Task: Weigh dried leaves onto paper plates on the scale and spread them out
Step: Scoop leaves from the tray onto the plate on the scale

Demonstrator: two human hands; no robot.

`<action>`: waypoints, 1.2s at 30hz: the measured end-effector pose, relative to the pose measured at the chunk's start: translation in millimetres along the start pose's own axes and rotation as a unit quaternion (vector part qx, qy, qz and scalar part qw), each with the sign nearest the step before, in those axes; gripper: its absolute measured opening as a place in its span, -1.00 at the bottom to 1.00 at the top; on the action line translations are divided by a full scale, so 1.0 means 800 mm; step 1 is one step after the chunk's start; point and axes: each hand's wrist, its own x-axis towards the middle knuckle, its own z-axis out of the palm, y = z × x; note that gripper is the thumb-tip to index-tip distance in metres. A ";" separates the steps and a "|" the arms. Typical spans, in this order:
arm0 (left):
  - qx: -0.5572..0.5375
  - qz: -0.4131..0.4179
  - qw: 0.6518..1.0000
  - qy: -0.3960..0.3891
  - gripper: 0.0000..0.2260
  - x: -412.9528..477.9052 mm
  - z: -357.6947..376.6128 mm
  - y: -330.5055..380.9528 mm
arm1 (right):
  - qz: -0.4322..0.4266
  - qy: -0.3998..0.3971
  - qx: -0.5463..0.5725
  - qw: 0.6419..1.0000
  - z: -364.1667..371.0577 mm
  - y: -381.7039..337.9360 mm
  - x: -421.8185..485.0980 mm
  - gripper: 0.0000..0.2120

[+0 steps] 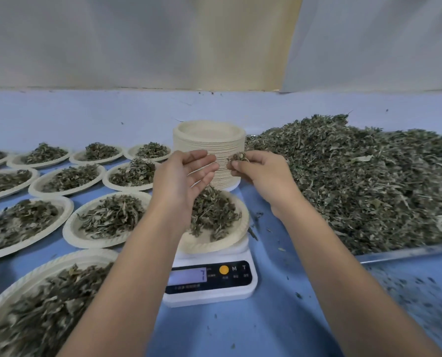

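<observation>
A filled plate [60, 261] lay nearest, below-left of the left hand [184, 176]. Under both hands the scale [209, 284] bore a paper plate [214, 247] of dried leaves [212, 212]. The left hand was spread, empty; the right hand [256, 171] pinched a leaf tuft [236, 157]. Beyond them stood 1 plate stack [209, 140].

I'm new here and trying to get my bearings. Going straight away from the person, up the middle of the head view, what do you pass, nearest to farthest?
Scale → plate of leaves sitting on it → stack of empty plates → pale sheet at the back.
</observation>
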 end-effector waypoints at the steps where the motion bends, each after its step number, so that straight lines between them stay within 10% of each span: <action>1: -0.006 -0.003 1.000 -0.005 -0.74 -0.001 0.009 -0.003 | 0.008 0.011 -0.010 1.000 -0.010 0.003 0.000 -0.90; 12: -0.016 -0.049 0.997 -0.061 -0.72 -0.012 0.079 -0.050 | 0.119 0.122 -0.443 0.880 -0.102 0.058 -0.002 -0.81; 29: 0.020 -0.001 0.999 -0.038 -0.74 -0.011 0.016 -0.018 | -0.016 0.130 -0.247 0.960 -0.037 0.026 -0.009 -0.73; 36: 0.163 0.061 0.982 0.071 -0.72 -0.001 -0.059 0.010 | 0.092 0.109 -0.033 0.989 0.018 0.036 -0.008 -0.71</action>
